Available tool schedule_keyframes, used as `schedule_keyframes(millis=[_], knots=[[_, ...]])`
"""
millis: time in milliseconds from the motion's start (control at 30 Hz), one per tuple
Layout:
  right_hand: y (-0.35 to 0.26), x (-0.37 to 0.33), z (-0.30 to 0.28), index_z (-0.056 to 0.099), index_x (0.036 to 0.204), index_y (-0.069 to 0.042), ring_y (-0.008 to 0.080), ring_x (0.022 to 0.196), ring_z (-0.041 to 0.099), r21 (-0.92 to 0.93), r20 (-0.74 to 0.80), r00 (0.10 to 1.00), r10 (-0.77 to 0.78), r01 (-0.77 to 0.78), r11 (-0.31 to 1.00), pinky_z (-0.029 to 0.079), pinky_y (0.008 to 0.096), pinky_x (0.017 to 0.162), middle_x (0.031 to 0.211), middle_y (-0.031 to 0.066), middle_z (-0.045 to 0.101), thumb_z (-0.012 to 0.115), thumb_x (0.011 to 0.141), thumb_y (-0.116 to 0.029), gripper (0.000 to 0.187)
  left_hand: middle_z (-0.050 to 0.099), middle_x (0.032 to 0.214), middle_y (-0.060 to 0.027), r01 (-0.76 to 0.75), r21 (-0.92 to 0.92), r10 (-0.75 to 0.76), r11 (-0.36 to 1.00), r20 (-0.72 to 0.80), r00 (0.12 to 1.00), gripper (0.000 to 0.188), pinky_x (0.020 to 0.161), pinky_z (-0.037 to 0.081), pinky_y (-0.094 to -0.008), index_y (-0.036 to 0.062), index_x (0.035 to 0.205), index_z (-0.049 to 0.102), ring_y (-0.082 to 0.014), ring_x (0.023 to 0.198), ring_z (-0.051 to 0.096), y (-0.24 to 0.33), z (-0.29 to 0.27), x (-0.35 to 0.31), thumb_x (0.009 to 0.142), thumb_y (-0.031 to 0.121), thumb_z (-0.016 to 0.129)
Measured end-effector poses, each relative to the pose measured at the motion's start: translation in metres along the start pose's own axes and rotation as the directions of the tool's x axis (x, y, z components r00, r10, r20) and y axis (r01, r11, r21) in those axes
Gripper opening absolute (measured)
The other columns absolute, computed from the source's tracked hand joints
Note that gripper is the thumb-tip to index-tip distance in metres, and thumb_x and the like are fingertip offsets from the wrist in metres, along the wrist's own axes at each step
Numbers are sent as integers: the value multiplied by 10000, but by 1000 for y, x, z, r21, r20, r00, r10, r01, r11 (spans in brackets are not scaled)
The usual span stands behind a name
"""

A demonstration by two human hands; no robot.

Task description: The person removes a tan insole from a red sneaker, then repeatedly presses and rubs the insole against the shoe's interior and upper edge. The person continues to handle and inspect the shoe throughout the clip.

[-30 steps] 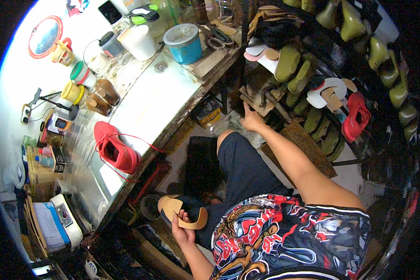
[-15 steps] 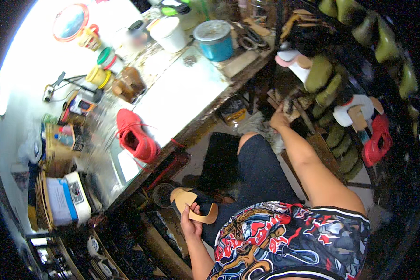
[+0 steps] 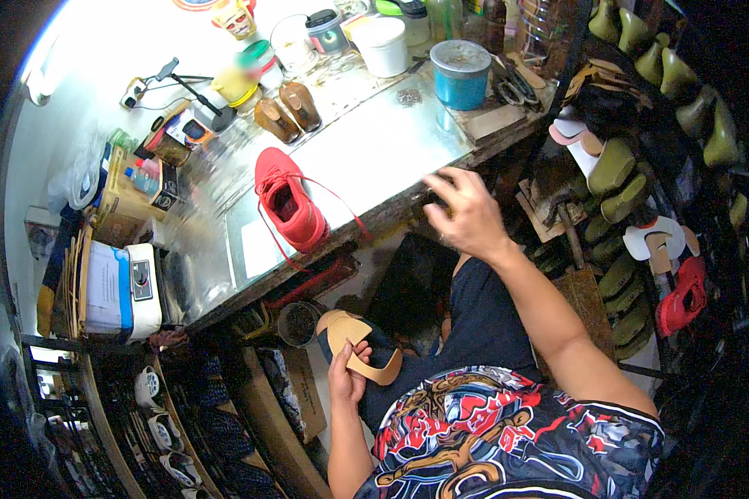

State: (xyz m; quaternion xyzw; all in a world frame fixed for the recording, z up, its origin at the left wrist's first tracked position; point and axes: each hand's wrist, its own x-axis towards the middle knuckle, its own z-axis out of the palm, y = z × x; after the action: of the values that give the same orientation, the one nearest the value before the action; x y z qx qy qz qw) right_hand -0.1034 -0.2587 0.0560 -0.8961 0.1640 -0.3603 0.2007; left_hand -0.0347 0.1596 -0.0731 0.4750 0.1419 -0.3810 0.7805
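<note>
My left hand (image 3: 347,378) is closed on a tan curved leather-like piece (image 3: 384,372), whose flat rounded part lies over my knee and whose narrow strip bends round at the other end. Over the bench's front edge hangs my right hand (image 3: 468,212), its fingers spread and nothing seen in them. A red laced shoe (image 3: 281,179) rests on the bench top, toe pointing away from me, its laces loose at the sides. Behind it stand two brown shoe-shaped forms (image 3: 287,112) side by side.
The bench (image 3: 374,162) carries a blue tub (image 3: 461,79), a white bucket (image 3: 380,48) and scissors (image 3: 512,87) at the back right. At right are a hammer (image 3: 571,237), several green shoe lasts (image 3: 616,166) and another red shoe (image 3: 682,298). A white boxy device (image 3: 144,291) stands left.
My right hand has come up and left, away from the tools beside the bench, to the bench edge. The left hand still holds the tan piece. The view has shifted.
</note>
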Motion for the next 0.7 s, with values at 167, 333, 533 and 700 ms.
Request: schedule_keyframes(millis=[167,333,533,700], knots=[[-37,60,45,589,1538,-222,474,1586,281,-157,318,943,-97,153,976,278,637,1279,1696,233,345,841,857,-364,740,747,1184,-197,-9,-27,10,1000,6,1000,341,831,642,-336,27,1366,591,-264,998,760,-1,-4,-6,1085,215,637],[-31,72,65,540,1593,-290,463,1622,222,-275,493,870,0,156,949,255,678,1278,1747,189,291,821,897,-455,769,744,1190,-198,-32,-47,31,998,-32,999,388,826,643,-340,13,1404,559,-263,989,758,-4,-12,-11,1084,218,636],[-35,59,48,684,1448,-270,456,1589,311,-271,481,875,-51,204,941,339,687,1234,1733,123,345,791,928,-457,563,746,1186,-196,-2,-77,3,997,5,1000,393,799,641,-343,5,1408,557,-267,988,758,2,-14,-5,1084,214,634],[-33,61,36,741,1366,-280,461,1561,365,-220,526,847,-75,221,950,356,694,1222,1731,112,354,809,904,-446,496,744,1192,-202,25,-92,-22,995,42,999,389,805,639,-350,24,1406,573,-278,994,759,-2,-14,0,1082,228,646]])
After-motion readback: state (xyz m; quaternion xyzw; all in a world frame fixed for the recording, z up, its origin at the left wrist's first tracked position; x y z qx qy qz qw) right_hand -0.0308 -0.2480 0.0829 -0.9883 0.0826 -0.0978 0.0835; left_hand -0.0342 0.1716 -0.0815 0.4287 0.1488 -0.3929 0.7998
